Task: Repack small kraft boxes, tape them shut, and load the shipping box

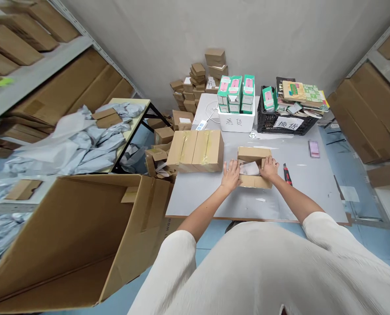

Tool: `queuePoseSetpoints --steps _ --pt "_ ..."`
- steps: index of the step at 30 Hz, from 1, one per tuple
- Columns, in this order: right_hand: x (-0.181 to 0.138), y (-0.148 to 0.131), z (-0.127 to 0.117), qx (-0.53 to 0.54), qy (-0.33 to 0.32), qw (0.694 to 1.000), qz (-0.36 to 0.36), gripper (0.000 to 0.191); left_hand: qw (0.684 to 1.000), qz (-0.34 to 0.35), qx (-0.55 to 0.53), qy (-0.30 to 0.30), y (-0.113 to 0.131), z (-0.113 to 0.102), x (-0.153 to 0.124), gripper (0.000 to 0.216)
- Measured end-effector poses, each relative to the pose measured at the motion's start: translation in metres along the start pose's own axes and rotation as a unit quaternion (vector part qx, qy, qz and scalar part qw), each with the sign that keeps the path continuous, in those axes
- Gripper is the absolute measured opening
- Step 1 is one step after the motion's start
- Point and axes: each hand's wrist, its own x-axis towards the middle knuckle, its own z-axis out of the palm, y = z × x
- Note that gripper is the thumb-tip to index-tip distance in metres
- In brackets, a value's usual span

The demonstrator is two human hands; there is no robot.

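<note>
A small cardboard box (255, 181) lies on the grey table with its long flaps folded outward. Inside it a pale, whitish packet (250, 169) shows; what it is I cannot make out. My left hand (230, 175) grips the left end of the box, its fingers bent over the edge. At the opposite end, my right hand (269, 169) has its fingers curled over the right side. A red and black utility knife (287, 174) rests on the table just right of my right hand.
Left of my hands stands a taped carton (196, 151). Behind are a white bin (236, 121) of green boxes and a black crate (285, 127) of books. A large open carton (142, 218) stands at lower left, beside shelves (50, 61). A pink-screened phone (314, 149) lies right.
</note>
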Motion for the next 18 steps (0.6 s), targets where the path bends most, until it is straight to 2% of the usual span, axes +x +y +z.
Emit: queuePoseSetpoints --steps 3,7,9,14,18 --pt "0.001 0.0 0.0 0.014 0.0 1.0 -0.001 0.082 0.999 -0.038 -0.013 -0.009 -0.006 -0.001 0.0 0.09" --pt "0.003 0.005 -0.001 0.03 0.001 1.0 -0.009 0.083 0.994 -0.05 -0.058 -0.078 -0.015 0.005 0.01 0.085" --pt "0.004 0.011 -0.003 0.045 0.0 0.999 -0.014 0.083 0.988 -0.047 -0.091 -0.116 -0.019 0.009 0.019 0.096" --pt "0.006 0.028 -0.01 0.092 -0.009 0.995 -0.038 0.081 0.977 -0.018 -0.137 -0.164 -0.029 0.013 0.052 0.142" --pt "0.006 0.042 -0.015 0.129 -0.009 0.99 -0.047 0.078 0.964 0.012 -0.156 -0.216 -0.036 0.016 0.077 0.165"
